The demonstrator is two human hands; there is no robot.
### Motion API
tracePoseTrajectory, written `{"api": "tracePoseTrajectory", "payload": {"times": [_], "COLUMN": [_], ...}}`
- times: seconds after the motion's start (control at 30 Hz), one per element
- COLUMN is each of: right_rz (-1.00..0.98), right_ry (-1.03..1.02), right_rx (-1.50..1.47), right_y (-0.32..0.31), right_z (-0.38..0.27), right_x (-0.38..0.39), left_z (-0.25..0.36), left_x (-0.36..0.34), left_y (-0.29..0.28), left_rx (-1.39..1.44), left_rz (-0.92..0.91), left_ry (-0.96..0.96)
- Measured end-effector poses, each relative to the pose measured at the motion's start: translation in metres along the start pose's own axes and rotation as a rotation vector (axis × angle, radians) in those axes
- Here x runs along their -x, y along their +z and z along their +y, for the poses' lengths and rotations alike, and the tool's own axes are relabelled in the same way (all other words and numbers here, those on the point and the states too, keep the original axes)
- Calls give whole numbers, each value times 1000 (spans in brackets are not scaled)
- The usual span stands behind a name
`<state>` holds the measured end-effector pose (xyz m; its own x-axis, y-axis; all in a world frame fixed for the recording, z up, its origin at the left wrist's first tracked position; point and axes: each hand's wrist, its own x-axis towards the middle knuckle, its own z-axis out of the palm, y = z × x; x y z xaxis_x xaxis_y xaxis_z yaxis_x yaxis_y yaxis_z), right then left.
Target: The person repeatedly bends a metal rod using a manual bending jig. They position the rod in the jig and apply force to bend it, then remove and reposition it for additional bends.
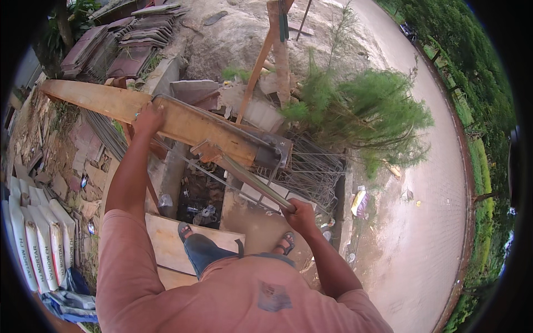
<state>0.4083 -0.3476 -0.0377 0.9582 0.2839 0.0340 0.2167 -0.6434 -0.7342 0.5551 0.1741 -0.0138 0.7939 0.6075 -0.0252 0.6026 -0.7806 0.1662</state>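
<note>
A long wooden beam [122,100] runs slantwise across in front of me, with a dark metal plate [275,151] at its right end. Over the beam's left half, my left hand [149,119] is closed around a thin steel rod [191,108]; the rod bends at the hand and lies along the beam toward the plate. My right hand [303,216] grips the lower end of a metal pipe handle [258,184]. The pipe's far end meets a rusty metal head [209,151] against the beam's near edge. How that head meets the rod cannot be made out.
Below the beam's right end lies a heap of bent steel rods [316,172]. A leafy green branch [361,108] spreads beside it. Wooden posts [281,61] rise beyond. Stacked roof tiles [141,41] stand far left, white bags [41,238] near left. A paved road [430,194] runs right.
</note>
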Motion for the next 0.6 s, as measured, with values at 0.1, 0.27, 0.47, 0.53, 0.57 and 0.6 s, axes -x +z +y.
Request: {"api": "tracePoseTrajectory", "payload": {"times": [0.1, 0.27, 0.47, 0.53, 0.57, 0.6], "right_rz": [-69, -178, -147, -163, -159, -157], "right_ry": [24, 190, 140, 94, 77, 59], "right_rx": [-5, -211, 7, 81, 75, 70], "right_y": [-18, -8, 19, 14, 14, 13], "right_z": [-9, -2, 3, -2, -2, 0], "right_x": [-9, 21, 25, 18, 18, 17], "left_z": [-80, -117, -92, -95, -100, -104], "left_x": [-29, 0, 35, 24, 19, 14], "left_y": [14, 8, -14, -12, -12, -12], "left_rx": [336, 183, -162, -156, -105, -55], "left_rz": [213, 179, 99, 141, 122, 104], "left_ry": [180, 425, 468, 501, 504, 505]}}
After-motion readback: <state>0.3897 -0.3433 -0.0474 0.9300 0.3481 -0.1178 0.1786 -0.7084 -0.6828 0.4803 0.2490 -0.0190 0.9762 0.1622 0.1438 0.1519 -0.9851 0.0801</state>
